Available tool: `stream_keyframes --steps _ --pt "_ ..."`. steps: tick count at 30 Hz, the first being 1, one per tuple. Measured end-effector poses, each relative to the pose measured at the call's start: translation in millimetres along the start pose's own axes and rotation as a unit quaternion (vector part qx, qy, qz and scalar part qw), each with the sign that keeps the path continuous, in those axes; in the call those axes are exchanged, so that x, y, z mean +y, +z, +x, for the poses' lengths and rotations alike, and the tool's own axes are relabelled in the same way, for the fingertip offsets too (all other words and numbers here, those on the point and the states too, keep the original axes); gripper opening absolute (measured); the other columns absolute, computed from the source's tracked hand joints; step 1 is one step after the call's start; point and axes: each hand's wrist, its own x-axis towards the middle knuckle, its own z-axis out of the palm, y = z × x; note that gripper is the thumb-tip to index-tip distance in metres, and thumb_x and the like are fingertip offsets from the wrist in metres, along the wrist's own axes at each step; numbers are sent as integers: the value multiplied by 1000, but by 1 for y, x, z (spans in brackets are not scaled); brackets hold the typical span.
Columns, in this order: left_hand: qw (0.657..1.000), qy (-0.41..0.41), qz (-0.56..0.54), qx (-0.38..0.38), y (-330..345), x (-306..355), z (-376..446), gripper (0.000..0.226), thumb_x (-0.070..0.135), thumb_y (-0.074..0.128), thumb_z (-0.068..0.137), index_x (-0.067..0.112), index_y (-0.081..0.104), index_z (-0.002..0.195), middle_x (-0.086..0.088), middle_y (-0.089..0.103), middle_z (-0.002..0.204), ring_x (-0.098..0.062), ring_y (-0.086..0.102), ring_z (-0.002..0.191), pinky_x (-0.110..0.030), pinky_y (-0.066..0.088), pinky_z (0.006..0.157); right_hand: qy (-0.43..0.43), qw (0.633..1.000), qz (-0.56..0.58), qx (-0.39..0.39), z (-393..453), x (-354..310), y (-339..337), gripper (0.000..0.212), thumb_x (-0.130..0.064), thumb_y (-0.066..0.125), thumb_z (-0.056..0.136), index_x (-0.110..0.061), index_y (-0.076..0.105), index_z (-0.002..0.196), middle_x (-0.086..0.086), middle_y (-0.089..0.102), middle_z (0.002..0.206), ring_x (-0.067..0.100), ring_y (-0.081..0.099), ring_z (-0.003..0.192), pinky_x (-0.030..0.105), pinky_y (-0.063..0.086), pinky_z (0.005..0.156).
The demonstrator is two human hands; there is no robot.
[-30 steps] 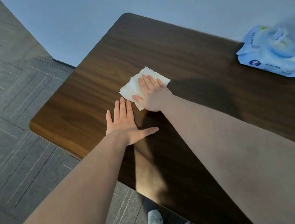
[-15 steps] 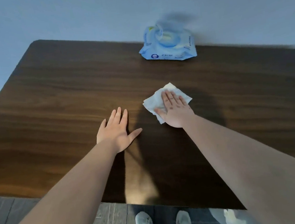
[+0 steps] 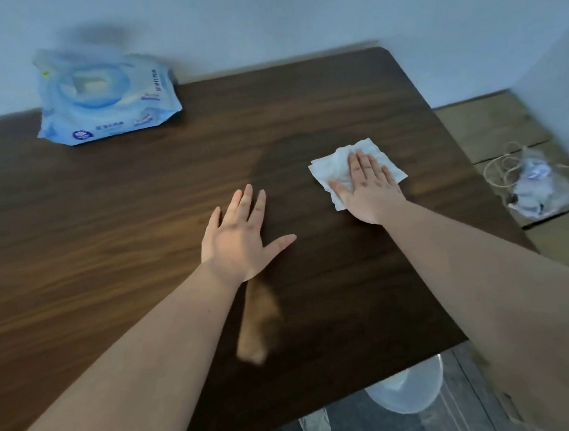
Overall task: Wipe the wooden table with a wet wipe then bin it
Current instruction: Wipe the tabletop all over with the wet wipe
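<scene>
Against a pale wall, we are wiping the wooden desk (image 3: 138,207), right hand (image 3: 367,191) with its grip spread flat pressing the wet wipe (image 3: 334,166) beneath, left hand (image 3: 240,239) splayed empty alongside; binning likely comes next.

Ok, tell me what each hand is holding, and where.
Neither hand grips anything. The right hand presses flat on the wet wipe, covering its near right part; the left hand lies flat on the table.
</scene>
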Motion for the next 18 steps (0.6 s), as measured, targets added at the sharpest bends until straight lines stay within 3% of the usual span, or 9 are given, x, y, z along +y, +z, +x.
stream_keyframes --steps 8,18 --pt "996 -1 52 -70 12 17 19 101 89 8 68 32 -20 146 2 -28 155 -19 -27 142 -50 -12 113 55 998 16 0 9 75 -13 76 -64 8 92 -17 -14 149 2 -17 159 15 -17 145 37 -11 117" --pt "999 6 37 -38 16 17 15 101 88 9 70 30 -15 148 1 -23 157 -18 -22 143 -49 -10 114 57 998 -6 -25 -16 76 -5 74 -60 6 94 -15 -19 147 5 -20 158 18 -20 144 38 -12 116"
